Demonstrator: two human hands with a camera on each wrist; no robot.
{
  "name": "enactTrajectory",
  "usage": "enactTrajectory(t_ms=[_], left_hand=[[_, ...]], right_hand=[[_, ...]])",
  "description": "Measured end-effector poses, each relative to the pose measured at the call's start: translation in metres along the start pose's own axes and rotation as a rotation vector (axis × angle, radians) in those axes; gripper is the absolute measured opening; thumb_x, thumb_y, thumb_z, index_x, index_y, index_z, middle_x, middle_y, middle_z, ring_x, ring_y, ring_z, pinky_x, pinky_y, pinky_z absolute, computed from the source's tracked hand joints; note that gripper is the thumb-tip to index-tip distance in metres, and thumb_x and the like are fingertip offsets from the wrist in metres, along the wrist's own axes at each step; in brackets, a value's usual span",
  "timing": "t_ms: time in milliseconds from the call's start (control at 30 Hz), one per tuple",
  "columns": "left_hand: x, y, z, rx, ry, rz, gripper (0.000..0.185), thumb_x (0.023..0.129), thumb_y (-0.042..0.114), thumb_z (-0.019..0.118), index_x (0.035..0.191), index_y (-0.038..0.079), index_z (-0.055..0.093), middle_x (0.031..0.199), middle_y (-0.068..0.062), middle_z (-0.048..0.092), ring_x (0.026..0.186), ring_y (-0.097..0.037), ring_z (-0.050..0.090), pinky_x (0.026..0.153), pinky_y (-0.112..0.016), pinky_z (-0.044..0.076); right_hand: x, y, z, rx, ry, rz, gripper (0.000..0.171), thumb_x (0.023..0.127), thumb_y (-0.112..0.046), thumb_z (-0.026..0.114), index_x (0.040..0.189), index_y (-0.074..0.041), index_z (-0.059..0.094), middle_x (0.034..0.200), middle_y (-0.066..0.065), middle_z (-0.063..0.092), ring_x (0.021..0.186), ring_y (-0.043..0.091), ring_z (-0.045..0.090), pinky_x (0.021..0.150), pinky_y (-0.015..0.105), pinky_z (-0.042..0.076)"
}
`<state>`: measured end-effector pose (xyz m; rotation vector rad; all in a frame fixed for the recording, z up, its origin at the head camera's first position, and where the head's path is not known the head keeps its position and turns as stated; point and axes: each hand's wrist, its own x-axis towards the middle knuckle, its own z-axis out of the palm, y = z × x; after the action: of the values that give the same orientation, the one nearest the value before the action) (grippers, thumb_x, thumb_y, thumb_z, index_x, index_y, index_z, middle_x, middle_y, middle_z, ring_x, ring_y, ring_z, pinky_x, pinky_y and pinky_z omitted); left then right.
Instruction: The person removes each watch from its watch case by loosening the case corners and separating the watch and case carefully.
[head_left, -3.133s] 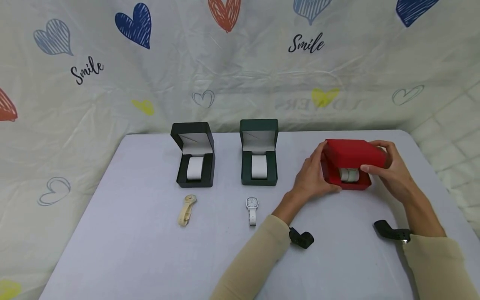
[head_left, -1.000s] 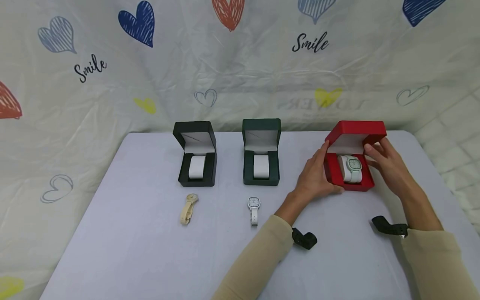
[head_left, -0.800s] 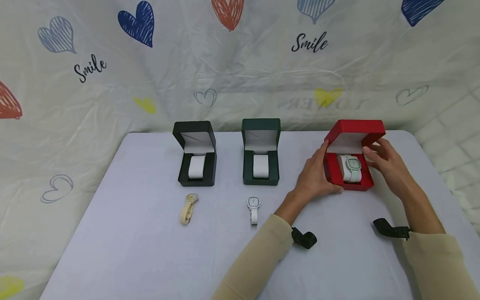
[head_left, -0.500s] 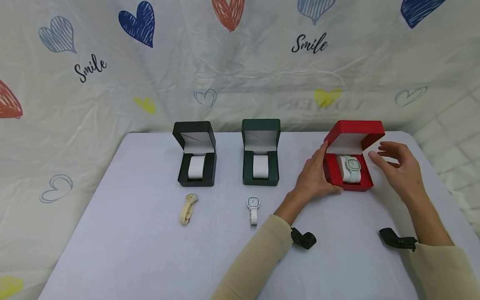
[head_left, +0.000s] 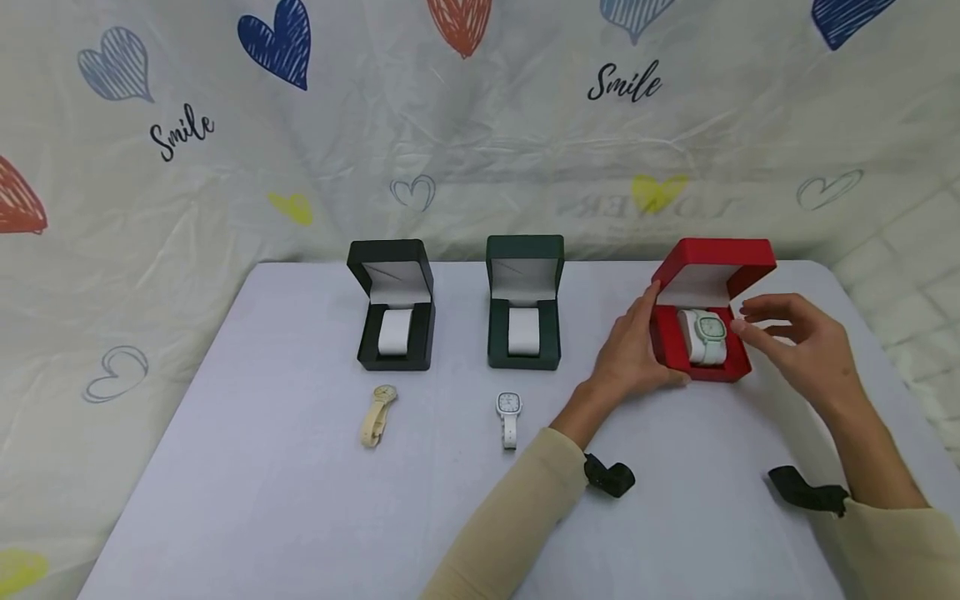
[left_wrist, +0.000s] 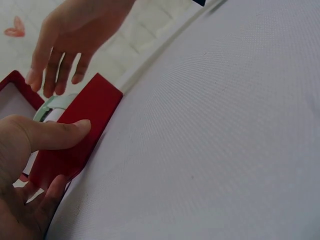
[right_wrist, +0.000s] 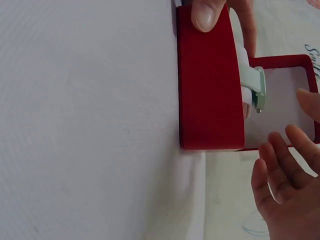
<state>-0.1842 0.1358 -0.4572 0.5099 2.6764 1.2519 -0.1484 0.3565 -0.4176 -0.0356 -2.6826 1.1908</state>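
At the table's right, a red watch box (head_left: 738, 372) stands with its lid up. Inside it, a mint-green watch (head_left: 710, 327) is wrapped round a white cushion. My left hand (head_left: 628, 354) grips the box from its left side, the thumb (left_wrist: 75, 132) lying across the front wall in the left wrist view. Beside the box's right side hovers my right hand (head_left: 810, 346), fingers loosely bent and holding nothing. In the right wrist view its fingers (right_wrist: 285, 170) are spread, apart from the watch.
A black watch box (head_left: 393, 364) and a green watch box (head_left: 523, 362) stand with lids up, each with a bare white cushion. In front of them lie a beige watch (head_left: 377, 417) and a white watch (head_left: 509, 419) on the white table (head_left: 300, 500). Patterned cloth (head_left: 495, 125) hangs behind.
The red box's lid has gone from partly lowered to fully raised, showing the watch. My right hand has let go of the lid and moved slightly right and down. The left hand stays.
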Motion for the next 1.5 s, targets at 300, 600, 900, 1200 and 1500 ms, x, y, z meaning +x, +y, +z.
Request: enactTrajectory(t_ms=[300, 600, 900, 1200, 1500], left_hand=[[0.000, 0.000, 0.001, 0.020, -0.009, -0.002, 0.130, 0.075, 0.036, 0.094, 0.166, 0.039, 0.001, 0.167, 0.013, 0.033, 0.146, -0.007, 0.041, 0.104, -0.023, 0.053], [0.000, 0.000, 0.001, 0.027, -0.009, 0.004, 0.129, 0.075, 0.037, 0.093, 0.167, 0.038, 0.002, 0.168, 0.013, 0.031, 0.146, -0.008, 0.041, 0.105, -0.022, 0.052], [0.001, -0.001, 0.000, 0.043, -0.006, 0.005, 0.130, 0.075, 0.038, 0.094, 0.167, 0.038, 0.001, 0.169, 0.012, 0.030, 0.147, -0.008, 0.041, 0.106, -0.022, 0.051], [0.001, -0.001, 0.000, 0.044, -0.012, 0.012, 0.129, 0.076, 0.038, 0.093, 0.167, 0.036, 0.002, 0.169, 0.012, 0.031, 0.146, -0.008, 0.042, 0.104, -0.020, 0.051], [0.002, -0.001, -0.001, 0.058, -0.004, 0.023, 0.129, 0.076, 0.038, 0.093, 0.167, 0.035, 0.002, 0.168, 0.012, 0.031, 0.147, -0.008, 0.041, 0.105, -0.019, 0.050]], right_hand=[[0.000, 0.000, 0.007, -0.100, -0.172, -0.012, 0.059, 0.094, -0.028, 0.078, 0.145, -0.010, 0.053, 0.133, 0.005, 0.054, 0.100, -0.003, 0.047, 0.069, 0.002, 0.044], [0.003, -0.001, 0.008, -0.143, -0.245, -0.058, 0.066, 0.091, -0.029, 0.081, 0.147, -0.012, 0.053, 0.145, 0.020, 0.050, 0.107, 0.003, 0.041, 0.073, 0.003, 0.040], [0.010, 0.004, 0.007, -0.167, -0.333, -0.099, 0.075, 0.086, -0.027, 0.085, 0.151, -0.012, 0.051, 0.145, 0.025, 0.049, 0.109, -0.004, 0.034, 0.076, 0.004, 0.038], [0.012, 0.008, 0.008, -0.154, -0.364, -0.080, 0.079, 0.086, -0.025, 0.086, 0.154, -0.012, 0.047, 0.150, 0.026, 0.044, 0.113, -0.001, 0.031, 0.075, 0.000, 0.038], [0.011, 0.002, 0.010, -0.150, -0.289, -0.130, 0.082, 0.080, -0.015, 0.090, 0.149, -0.009, 0.048, 0.143, 0.019, 0.051, 0.111, -0.011, 0.033, 0.080, 0.004, 0.034]])
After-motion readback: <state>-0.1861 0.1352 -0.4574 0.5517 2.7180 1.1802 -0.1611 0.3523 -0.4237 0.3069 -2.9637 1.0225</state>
